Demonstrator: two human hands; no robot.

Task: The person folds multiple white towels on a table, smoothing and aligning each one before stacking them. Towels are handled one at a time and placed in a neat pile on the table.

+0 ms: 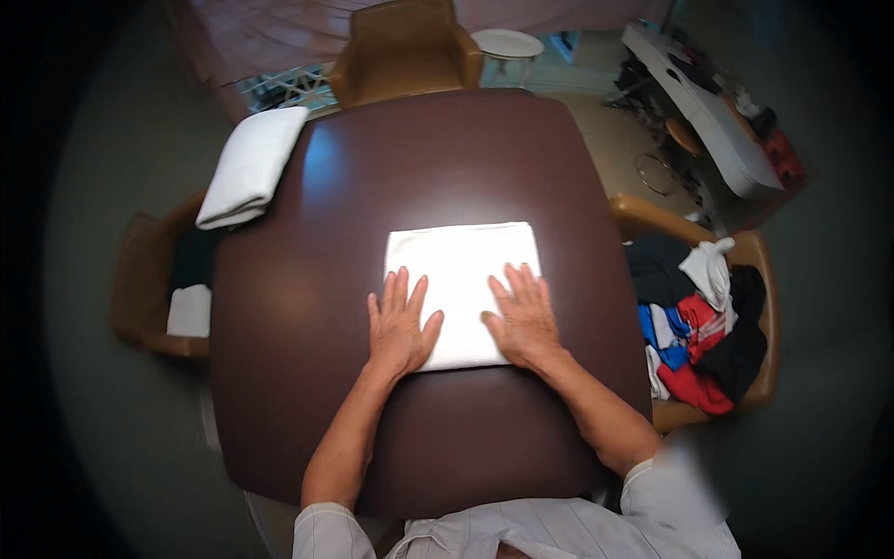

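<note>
A white cloth, folded into a near-square like a towel [461,256], lies flat on the dark brown table [447,158] in front of me. On its left edge rests my left hand [400,321], fingers stretched out and pointing away from me. My right hand [524,317] lies palm down on the right side of the cloth, its fingers also apart. Neither hand grasps anything. At the table's far left corner, a thicker folded white towel [256,163] sits partly over the edge.
On the right, a brown chair [768,373] holds a heap of clothes [694,326] in black, red, blue and white. Another chair [140,289] at left carries a folded white cloth [190,311]. Beyond the table stand an armchair [402,51], a round white stool [507,44] and a white desk [712,121].
</note>
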